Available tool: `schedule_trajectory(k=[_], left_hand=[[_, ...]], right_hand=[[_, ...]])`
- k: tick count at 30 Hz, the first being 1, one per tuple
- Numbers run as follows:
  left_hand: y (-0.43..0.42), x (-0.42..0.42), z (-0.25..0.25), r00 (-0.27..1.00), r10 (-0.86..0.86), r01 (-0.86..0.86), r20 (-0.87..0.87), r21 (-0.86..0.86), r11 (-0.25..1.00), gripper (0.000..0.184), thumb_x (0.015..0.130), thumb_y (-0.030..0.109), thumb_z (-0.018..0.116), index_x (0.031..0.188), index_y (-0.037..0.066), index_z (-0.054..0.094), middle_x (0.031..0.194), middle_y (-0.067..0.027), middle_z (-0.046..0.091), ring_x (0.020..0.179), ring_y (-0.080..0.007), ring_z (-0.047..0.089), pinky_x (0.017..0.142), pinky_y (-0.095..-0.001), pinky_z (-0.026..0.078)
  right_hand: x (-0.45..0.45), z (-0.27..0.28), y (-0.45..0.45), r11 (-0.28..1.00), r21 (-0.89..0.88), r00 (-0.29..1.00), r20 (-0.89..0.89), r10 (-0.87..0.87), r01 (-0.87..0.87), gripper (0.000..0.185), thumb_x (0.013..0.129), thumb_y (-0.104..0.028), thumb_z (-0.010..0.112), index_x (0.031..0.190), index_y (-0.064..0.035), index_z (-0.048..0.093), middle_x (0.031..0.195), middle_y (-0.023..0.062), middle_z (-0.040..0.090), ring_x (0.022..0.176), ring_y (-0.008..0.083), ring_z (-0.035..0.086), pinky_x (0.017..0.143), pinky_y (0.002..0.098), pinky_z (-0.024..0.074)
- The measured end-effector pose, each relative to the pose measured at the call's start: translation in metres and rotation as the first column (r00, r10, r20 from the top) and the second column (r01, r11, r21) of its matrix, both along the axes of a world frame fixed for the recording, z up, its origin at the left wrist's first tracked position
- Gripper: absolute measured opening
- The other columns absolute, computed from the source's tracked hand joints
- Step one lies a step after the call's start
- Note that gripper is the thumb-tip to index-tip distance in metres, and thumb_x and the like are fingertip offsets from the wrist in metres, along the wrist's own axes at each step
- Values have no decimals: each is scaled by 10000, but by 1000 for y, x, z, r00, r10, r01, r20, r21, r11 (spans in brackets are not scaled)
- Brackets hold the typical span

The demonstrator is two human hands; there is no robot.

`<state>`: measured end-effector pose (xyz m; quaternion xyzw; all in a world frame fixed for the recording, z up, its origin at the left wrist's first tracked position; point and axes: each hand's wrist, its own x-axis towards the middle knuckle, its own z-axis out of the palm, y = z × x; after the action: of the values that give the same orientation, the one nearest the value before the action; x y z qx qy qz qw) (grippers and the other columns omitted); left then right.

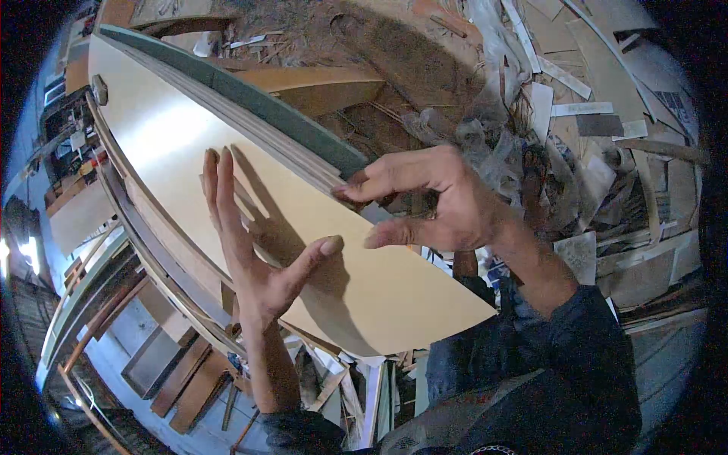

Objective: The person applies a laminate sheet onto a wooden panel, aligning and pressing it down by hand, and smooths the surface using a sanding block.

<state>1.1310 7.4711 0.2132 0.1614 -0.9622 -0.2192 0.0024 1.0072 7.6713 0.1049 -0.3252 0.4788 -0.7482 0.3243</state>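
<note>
A long cream-coloured panel [409, 296] with a smooth, shiny face lies across the middle of the view, on top of other boards. Over its face, my left hand [262, 265] is open, with fingers stretched out and thumb spread; its shadow falls on the panel. My right hand [447, 201] is at the panel's right edge, thumb apart from the bent fingers in a C shape. Its fingertips are by the layered edges of the stacked boards [280, 148]; whether they touch is unclear. A dark green board [227, 87] runs along the far side of the stack.
A small dark block [99, 89] sits at the panel's far left edge. Offcuts, including a white strip [580, 109], and clear plastic film [493, 114] litter the floor at right. Brown boards [193, 387] lie at lower left. A curved-looking orange-brown board [311, 80] is beyond the stack.
</note>
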Motion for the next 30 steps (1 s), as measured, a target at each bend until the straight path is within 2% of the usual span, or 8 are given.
schedule_trajectory(k=[6, 8, 11, 15, 21, 23, 26, 30], left_hand=[[1, -7, 3, 992, -61, 68, 113, -54, 996, 1299, 617, 573, 883, 1605, 67, 208, 1658, -266, 114, 1543, -429, 78, 1217, -582, 113], [4, -9, 6, 989, -60, 71, 132, -77, 995, 1307, 620, 577, 879, 1611, 76, 190, 1663, -265, 87, 1540, -451, 56, 1214, -598, 90], [7, -11, 12, 968, -26, 52, 251, -98, 994, 1311, 658, 579, 854, 1626, 108, 106, 1671, -260, -8, 1514, -528, -29, 1179, -674, 39], [7, -12, 10, 970, -45, 72, 240, -106, 992, 1339, 657, 590, 852, 1631, 118, 64, 1672, -255, -51, 1516, -515, -78, 1175, -678, 35], [3, -17, 20, 909, -1, 21, 417, -41, 999, 1430, 654, 654, 833, 1619, 103, -66, 1654, -237, -195, 1488, -533, -177, 1082, -792, 24], [-3, -16, 20, 898, -51, 46, 437, 23, 999, 1468, 639, 695, 821, 1611, 109, -109, 1636, -248, -241, 1467, -559, -206, 1019, -846, 28], [-1, -16, 18, 903, -60, 64, 425, 5, 998, 1495, 620, 708, 824, 1606, 111, -128, 1623, -264, -262, 1452, -569, -233, 1012, -851, 31], [0, -16, 17, 902, -66, 72, 427, 2, 997, 1482, 635, 631, 861, 1603, 99, -127, 1606, -293, -276, 1431, -573, -281, 1005, -856, 21]], right_hand=[[-11, 21, 4, 982, 186, 996, -72, 51, -37, 311, 821, -186, 804, 1069, -6, 750, 1018, 158, 755, 968, 262, 741, 876, 348, 568], [-12, 27, 5, 971, 235, 991, -114, 75, -46, 282, 783, -58, 811, 1043, 23, 738, 1066, 181, 743, 992, 279, 733, 879, 356, 564], [-11, 32, 4, 966, 257, 984, -170, 49, -4, 242, 781, -39, 796, 1006, 25, 731, 1047, 182, 742, 977, 302, 735, 877, 367, 566], [0, 36, 1, 962, 266, 984, -180, -14, 62, 227, 778, -40, 792, 984, 29, 723, 1023, 180, 742, 978, 313, 733, 872, 380, 570], [5, 52, 1, 943, 296, 972, -220, -86, 150, 247, 808, -57, 786, 1027, 25, 704, 1019, 180, 738, 969, 303, 733, 844, 370, 579], [2, 63, -1, 915, 401, 998, -53, -29, 48, 243, 823, -63, 782, 1031, 19, 686, 1002, 177, 734, 967, 271, 734, 843, 359, 574], [0, 70, -5, 872, 490, 1000, -30, -7, 21, 241, 812, -63, 791, 989, 24, 651, 925, 172, 714, 890, 239, 729, 779, 366, 563], [9, 70, -9, 861, 487, 981, -181, -62, 145, 257, 796, -49, 792, 959, 25, 609, 870, 168, 676, 813, 271, 700, 725, 388, 531]])
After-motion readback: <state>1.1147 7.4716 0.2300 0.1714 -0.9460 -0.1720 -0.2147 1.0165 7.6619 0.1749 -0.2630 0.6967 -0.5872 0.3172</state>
